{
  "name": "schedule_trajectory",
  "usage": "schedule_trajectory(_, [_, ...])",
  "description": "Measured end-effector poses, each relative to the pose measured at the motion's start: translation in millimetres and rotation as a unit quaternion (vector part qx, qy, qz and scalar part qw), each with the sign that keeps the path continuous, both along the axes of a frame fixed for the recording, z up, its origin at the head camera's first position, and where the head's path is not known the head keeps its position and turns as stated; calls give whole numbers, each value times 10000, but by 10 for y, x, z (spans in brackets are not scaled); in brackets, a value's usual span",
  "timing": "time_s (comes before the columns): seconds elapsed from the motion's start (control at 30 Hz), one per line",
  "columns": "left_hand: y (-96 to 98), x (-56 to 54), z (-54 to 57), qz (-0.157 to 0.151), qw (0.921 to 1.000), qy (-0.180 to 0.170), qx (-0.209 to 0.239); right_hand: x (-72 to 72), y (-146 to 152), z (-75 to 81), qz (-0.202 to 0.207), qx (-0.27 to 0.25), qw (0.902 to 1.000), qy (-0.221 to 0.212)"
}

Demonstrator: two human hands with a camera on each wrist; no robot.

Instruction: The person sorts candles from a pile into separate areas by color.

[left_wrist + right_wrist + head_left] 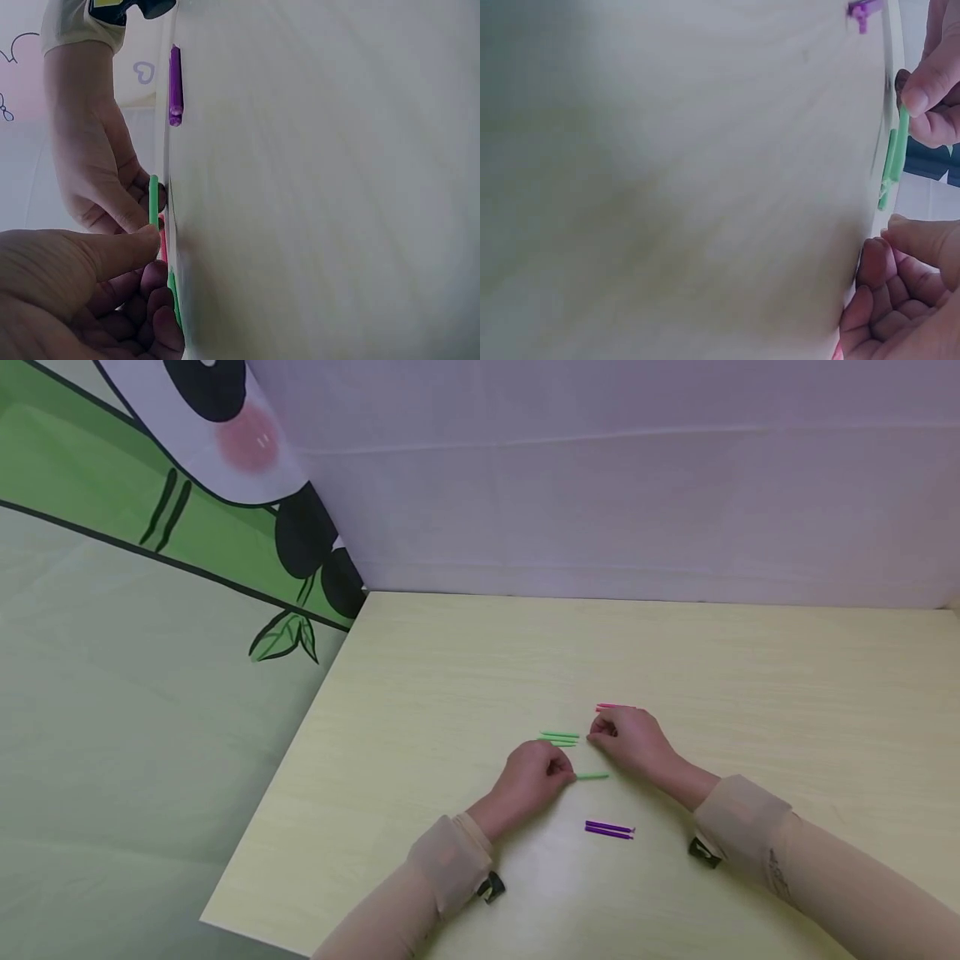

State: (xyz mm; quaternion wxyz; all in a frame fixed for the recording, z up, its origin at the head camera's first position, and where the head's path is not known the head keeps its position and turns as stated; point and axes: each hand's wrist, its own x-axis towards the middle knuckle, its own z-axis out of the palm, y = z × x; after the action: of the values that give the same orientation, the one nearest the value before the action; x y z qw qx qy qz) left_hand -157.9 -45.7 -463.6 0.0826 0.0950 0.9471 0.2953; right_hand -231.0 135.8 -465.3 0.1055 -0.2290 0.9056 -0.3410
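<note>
In the head view my left hand [529, 781] pinches one end of a thin green stick [594, 776] between thumb and forefinger; the other end points right. The left wrist view shows this stick [154, 199] rising past the thumb tip. Just beyond that hand several green sticks [561, 735] lie side by side, partly hidden by it. My right hand [633, 742] is beside their right ends, fingers curled and thumb meeting the forefinger, with nothing visible between them. Behind its knuckles pink-red sticks [611, 705] lie partly covered. Two purple sticks [609, 827] lie together nearer me.
The pale wooden table [450, 668] has its left edge slanting past my left forearm. A light purple cloth [600, 510] stands along the back edge. A green cloth with a cartoon print [112, 735] hangs to the left. Each sleeve carries a dark wrist device.
</note>
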Motion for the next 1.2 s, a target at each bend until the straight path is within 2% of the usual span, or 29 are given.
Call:
schedule_trajectory(0.2, [-84, -2, -7, 72, 9999, 89, -121, 65, 18, -14, -38, -54, 10000, -46])
schedule_trajectory(0.47, [-167, 4, 14, 227, 9996, 179, -63, 146, 36, 8, -54, -80, 9999, -132])
schedule_trajectory(0.73, [-255, -1, 18, 314, 9991, 254, -128, 238, 53, 31, -111, 8, 9990, -425])
schedule_trajectory(1.2, [-343, -72, 38, 387, 9987, 331, -44, 342, 127, 34, 49, -52, 9997, -220])
